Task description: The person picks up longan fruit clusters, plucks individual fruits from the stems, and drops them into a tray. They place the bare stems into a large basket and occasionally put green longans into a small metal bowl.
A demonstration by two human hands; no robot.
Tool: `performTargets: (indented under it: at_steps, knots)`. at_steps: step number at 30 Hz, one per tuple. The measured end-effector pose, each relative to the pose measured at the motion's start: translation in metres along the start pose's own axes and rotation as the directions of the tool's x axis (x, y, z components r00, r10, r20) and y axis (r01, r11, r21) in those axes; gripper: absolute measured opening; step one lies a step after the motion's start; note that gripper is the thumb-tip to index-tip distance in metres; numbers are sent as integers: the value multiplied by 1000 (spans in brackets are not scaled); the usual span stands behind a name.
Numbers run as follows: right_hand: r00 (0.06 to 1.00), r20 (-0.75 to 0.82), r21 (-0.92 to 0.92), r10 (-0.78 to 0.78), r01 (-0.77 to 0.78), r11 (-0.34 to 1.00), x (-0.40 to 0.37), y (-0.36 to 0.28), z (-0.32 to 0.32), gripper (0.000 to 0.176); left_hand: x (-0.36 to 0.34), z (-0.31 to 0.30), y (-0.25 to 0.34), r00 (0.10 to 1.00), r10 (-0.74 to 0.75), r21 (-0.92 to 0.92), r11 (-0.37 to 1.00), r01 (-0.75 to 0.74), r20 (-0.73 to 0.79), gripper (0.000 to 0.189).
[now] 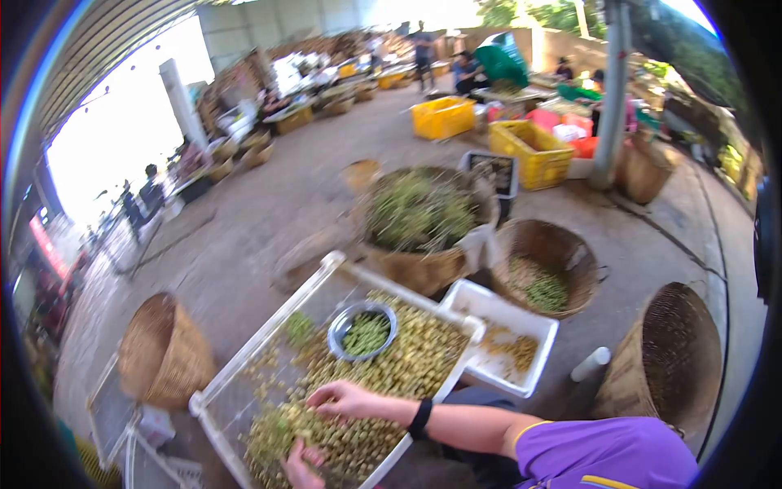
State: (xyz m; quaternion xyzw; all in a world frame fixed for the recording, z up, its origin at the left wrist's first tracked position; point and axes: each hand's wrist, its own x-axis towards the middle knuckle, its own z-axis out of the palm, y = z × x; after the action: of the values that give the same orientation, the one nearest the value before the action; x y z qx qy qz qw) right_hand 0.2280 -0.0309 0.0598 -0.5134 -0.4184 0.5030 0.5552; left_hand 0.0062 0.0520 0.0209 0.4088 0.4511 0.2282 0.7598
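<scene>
A white-framed mesh tray (269, 306) lies before me, heaped with small round yellow-green fruits (432, 342). My right hand (346, 400) hovers palm down over the heap, fingers loosely bent and apart, with nothing visible in it. Close to the tray's near edge is my left hand (302, 466), its thumb and fingers parted beside a clump of thin green stalks (273, 436). Part of this hand is cut off by the frame's bottom. On the fruits stands a round metal bowl (332, 336) holding greener ones.
Beyond the tray stands a basket (407, 267) full of green stalks. A white bin (542, 346) and a basket of green fruits (582, 265) sit to its right. Other baskets flank me, with a white cylinder (590, 364) on the floor. People and yellow crates (533, 155) are farther back.
</scene>
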Motion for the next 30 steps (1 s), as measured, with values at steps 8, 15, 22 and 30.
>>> performTargets:
  at_steps: [8, 15, 22, 30]
  knots:
    - [994, -60, 448, 94, -58, 892, 2, 3, -4, 27, -32, 48, 24, 998, 30, -31, 999, -32, -63, 25]
    - [932, -296, -386, -211, 85, 919, 2, -2, 3, 20, -30, 50, 23, 995, 34, 5, 999, -34, -89, 27]
    - [974, -161, 580, 156, -35, 814, 3, -5, -24, 28, -27, 45, 23, 998, 3, -27, 1000, -5, -69, 30]
    - [995, -36, 65, 95, -92, 994, -6, -19, -27, 29, -24, 48, 21, 997, 52, -139, 989, -43, 59, 18]
